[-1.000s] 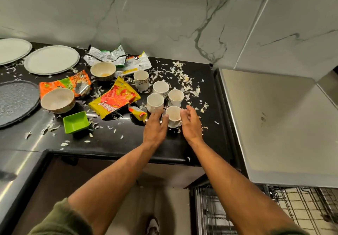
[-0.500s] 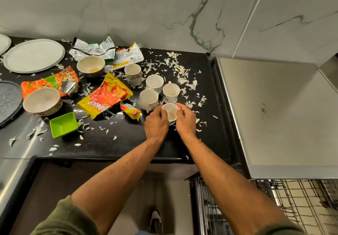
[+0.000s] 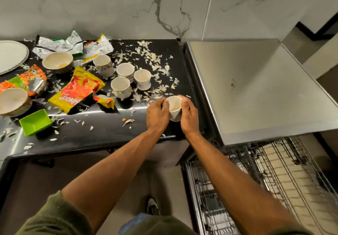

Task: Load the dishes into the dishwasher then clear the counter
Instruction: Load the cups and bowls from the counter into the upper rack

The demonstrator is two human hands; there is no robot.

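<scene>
Well, both hands are closed round one small white handleless ceramic cup (image 3: 174,106). The left hand (image 3: 158,113) cups its near-left side and the right hand (image 3: 189,114) its right, fingers curled to the wall. It sits between the palms at the right end of the glossy black stone counter (image 3: 102,130); whether its base touches the stone I cannot tell.

To my eye the job is carrying it down and right of the right hand, into the chrome wire dishwasher rack (image 3: 274,170). I'd keep it level until it's over the rack, since the inside looks brown-stained, then tip it mouth-down between the wires. The glaze looks slick, so a firm wrap beats a fingertip pinch. The brushed steel slab (image 3: 256,92) beside the right hand has a hard edge to clear.

Ahead and left of the left hand stand four matching white cups (image 3: 121,86), amid papery pale flakes (image 3: 155,66) and a crinkled yellow-red foil wrapper (image 3: 76,92).
</scene>
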